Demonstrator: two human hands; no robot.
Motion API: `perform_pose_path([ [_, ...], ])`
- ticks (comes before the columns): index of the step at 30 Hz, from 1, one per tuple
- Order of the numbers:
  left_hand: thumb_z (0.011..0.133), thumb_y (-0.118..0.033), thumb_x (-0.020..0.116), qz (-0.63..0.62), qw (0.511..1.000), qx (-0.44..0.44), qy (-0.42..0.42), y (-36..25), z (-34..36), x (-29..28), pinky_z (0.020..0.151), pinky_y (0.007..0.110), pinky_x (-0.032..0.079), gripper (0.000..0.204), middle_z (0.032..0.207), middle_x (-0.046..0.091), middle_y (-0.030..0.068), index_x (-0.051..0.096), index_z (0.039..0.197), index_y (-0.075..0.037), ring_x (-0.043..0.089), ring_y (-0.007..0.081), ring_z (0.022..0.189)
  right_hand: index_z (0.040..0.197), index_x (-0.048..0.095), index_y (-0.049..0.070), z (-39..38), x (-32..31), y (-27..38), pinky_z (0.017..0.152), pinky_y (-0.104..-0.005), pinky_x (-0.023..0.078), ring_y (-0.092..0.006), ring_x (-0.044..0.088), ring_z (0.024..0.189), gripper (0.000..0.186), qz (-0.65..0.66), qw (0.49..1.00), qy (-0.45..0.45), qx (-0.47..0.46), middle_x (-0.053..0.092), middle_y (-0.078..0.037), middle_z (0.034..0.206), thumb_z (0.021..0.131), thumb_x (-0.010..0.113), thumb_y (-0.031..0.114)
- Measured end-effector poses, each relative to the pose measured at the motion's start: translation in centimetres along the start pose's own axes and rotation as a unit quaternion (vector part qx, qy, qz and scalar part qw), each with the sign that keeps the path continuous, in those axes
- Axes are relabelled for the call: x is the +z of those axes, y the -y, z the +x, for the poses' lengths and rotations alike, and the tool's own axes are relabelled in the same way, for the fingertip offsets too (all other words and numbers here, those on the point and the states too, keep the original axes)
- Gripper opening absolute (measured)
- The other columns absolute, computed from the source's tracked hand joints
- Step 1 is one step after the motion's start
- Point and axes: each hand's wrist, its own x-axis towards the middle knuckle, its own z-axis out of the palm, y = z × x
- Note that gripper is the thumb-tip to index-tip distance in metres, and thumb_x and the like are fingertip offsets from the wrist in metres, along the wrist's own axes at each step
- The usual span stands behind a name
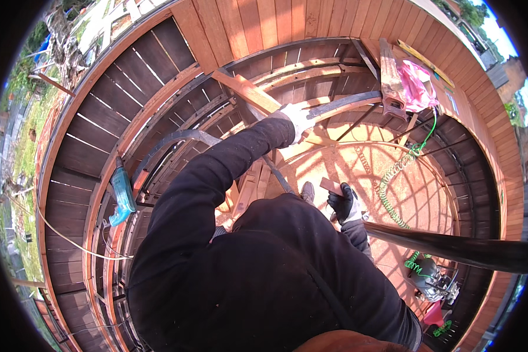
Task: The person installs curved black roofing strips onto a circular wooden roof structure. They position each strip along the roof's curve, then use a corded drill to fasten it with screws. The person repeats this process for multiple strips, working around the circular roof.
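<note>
My left hand (297, 121), in a white work glove, reaches forward and is closed on a curved wooden rail (343, 104) with a dark upper edge. Close by, a reddish timber board (249, 92) slants past that hand. My right hand (347, 206), in a black and white glove, is lower and to the right. Its fingers pinch a small flat wood block (331, 186), held above the dusty floor. My dark sleeve and torso hide much of the middle below.
A teal power drill (122, 196) hangs on the left framing. At the far right of the ring lie a pink bag (417, 87) and a yellow level (425, 63). A green coiled hose (384, 186) runs down toward a compressor (434, 280). A dark pole (452, 245) crosses at right.
</note>
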Motion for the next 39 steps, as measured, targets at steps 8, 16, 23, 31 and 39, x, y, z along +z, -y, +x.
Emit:
perform_pose_path([
  [8, 0.074, -0.015, 0.06, -0.006, 0.992, -0.019, -0.123, 3.1, 2.8, 6.2, 0.097, 0.044, 0.038, 0.039, 0.108, 0.056, 0.0112, 0.06, 0.113, -0.018, 0.052, 0.0313, 0.107, 0.105, 0.054, 0.001, -5.5, 8.5, 4.2, 0.058, -0.0358, 0.047, -0.0228, 0.054, 0.063, 0.027, 0.118, 0.987, -0.095, 0.052, 0.057, -0.013, 0.077, 0.095, 0.047, 0.025],
  [16, 0.067, -0.017, 0.066, -0.04, 0.982, -0.014, -0.183, 5.9, 2.8, 8.6, 0.109, 0.051, 0.026, 0.052, 0.124, 0.056, 0.007, 0.059, 0.119, -0.019, 0.045, 0.0292, 0.124, 0.109, 0.054, 0.002, -2.5, 10.6, 7.4, 0.059, -0.034, 0.052, -0.0193, 0.059, 0.065, 0.029, -0.124, 0.99, -0.042, -0.043, 0.058, -0.01, 0.075, 0.096, 0.053, 0.027],
  [23, 0.074, -0.018, 0.068, -0.256, 0.867, -0.151, -0.401, 5.7, -2.6, 5.8, 0.096, 0.045, 0.044, 0.047, 0.113, 0.061, 0.0145, 0.059, 0.12, -0.01, 0.056, 0.0349, 0.11, 0.114, 0.057, 0.003, -1.4, 13.7, 7.0, 0.063, -0.0272, 0.051, -0.013, 0.058, 0.071, 0.024, -0.024, 0.994, 0.103, 0.005, 0.057, -0.001, 0.082, 0.091, 0.063, 0.009],
  [31, 0.095, -0.046, 0.054, -0.794, 0.385, -0.402, -0.244, -0.2, -18.7, 15.0, 0.062, 0.029, 0.05, 0.043, 0.078, 0.063, 0.0043, 0.062, 0.102, -0.004, 0.06, 0.0144, 0.065, 0.127, 0.053, 0.0, 1.4, 19.4, 1.6, 0.084, -0.0304, 0.055, -0.019, 0.067, 0.094, 0.037, -0.169, 0.943, 0.267, 0.107, 0.066, -0.011, 0.108, 0.093, 0.06, 0.012],
  [39, 0.091, -0.038, 0.065, -0.907, 0.138, -0.307, -0.253, -3.2, -16.3, 18.4, 0.088, 0.037, 0.051, 0.038, 0.104, 0.065, 0.0109, 0.058, 0.114, -0.008, 0.062, 0.0232, 0.099, 0.122, 0.058, 0.001, 5.7, 24.3, -5.2, 0.081, -0.0291, 0.056, -0.0171, 0.066, 0.09, 0.029, -0.233, 0.915, 0.321, 0.08, 0.066, -0.009, 0.107, 0.094, 0.059, 0.01],
])
